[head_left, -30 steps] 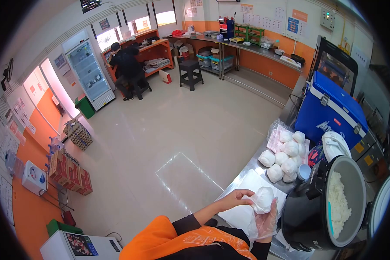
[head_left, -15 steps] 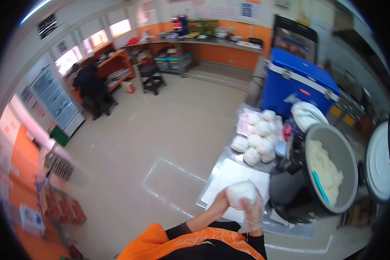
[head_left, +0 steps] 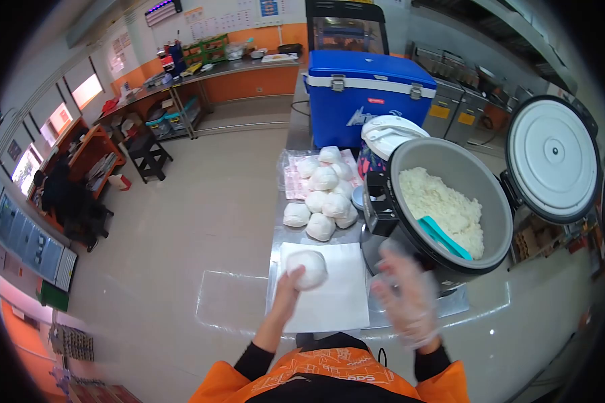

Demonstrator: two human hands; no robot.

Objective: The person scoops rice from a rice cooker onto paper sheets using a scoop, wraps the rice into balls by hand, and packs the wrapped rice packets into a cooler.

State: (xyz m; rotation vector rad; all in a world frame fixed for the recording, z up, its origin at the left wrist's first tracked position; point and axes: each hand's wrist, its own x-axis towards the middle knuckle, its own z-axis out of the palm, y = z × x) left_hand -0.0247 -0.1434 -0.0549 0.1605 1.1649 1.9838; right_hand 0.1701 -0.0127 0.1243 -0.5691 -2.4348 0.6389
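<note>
My left hand (head_left: 289, 287), bare, is closed around the side of a round white wrapped bundle (head_left: 308, 270), above a stack of white paper sheets (head_left: 329, 303). What the bundle contains is hidden. My right hand (head_left: 405, 295), in a clear plastic glove, is apart from it, blurred, fingers spread and holding nothing, near the front of the rice cooker (head_left: 444, 277). Inside the open cooker lies cooked white rice (head_left: 440, 201) with a turquoise rice paddle (head_left: 444, 238) resting on it. Similar white bundles (head_left: 324, 180) are piled beyond the paper, on pink printed sheets (head_left: 294, 183).
The cooker's lid (head_left: 552, 158) stands raised at the right. A blue cooler box (head_left: 366, 101) sits behind the pile, with a white-lidded container (head_left: 395, 134) in front of it. A person in dark clothes (head_left: 70, 201) is by orange shelves at the far left, near a black stool (head_left: 146, 153).
My right hand has let go of the bundle and moved right, toward the cooker. The left hand keeps the bundle alone. My view has turned to the right.
</note>
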